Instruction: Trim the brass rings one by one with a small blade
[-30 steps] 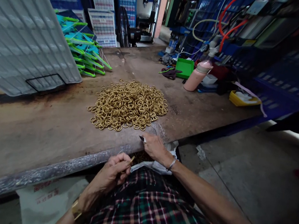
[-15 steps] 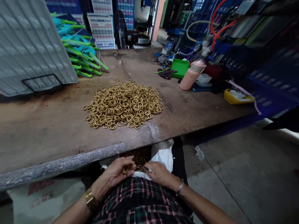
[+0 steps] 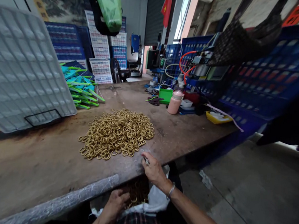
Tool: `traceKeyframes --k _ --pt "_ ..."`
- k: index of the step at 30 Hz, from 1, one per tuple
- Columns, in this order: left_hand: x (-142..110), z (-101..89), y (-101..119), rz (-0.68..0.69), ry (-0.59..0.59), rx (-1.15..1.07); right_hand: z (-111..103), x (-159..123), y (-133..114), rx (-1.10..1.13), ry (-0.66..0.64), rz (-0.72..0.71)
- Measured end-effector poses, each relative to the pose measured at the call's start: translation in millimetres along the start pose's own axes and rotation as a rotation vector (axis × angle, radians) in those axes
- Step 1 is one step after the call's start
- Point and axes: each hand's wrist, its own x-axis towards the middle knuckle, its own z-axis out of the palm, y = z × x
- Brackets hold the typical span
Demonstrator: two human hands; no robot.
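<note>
A heap of brass-coloured rings point(image 3: 118, 133) lies on the brown worktable. My right hand point(image 3: 153, 169) is at the table's front edge, just right of the heap, its fingers curled together. A small shiny bit shows at those fingers; whether it is a worn ring or something held is unclear. Below the edge, a white sack point(image 3: 157, 199) lies open at my lap with more brass rings point(image 3: 134, 198) inside. My left hand point(image 3: 117, 201) is at the sack's left side, beside those rings, its fingers bent and smeared by motion.
A pale ribbed crate point(image 3: 33, 76) stands tilted at left, beside green and turquoise frames point(image 3: 81, 88). Farther back are a pink bottle point(image 3: 175, 102), a green tray point(image 3: 165, 96) and a yellow tray point(image 3: 217, 117). Plastic wrap covers the front edge point(image 3: 78, 193). Blue crates point(image 3: 269, 77) rise at right.
My right hand has risen from the sack to the table's edge near the heap. The left hand remains low by the sack, slightly turned. The head view has tilted upward.
</note>
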Motion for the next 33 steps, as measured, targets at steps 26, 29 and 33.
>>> traceKeyframes --k 26,29,33 --pt "19 9.8 62 0.485 0.296 0.193 14 41 -3 0.303 -0.039 0.298" --pt "23 3.5 62 0.561 0.308 0.203 17 27 -18 0.491 -0.137 0.35" --pt "21 -2.5 58 0.528 0.255 0.171 21 14 -35 0.789 -0.306 0.535"
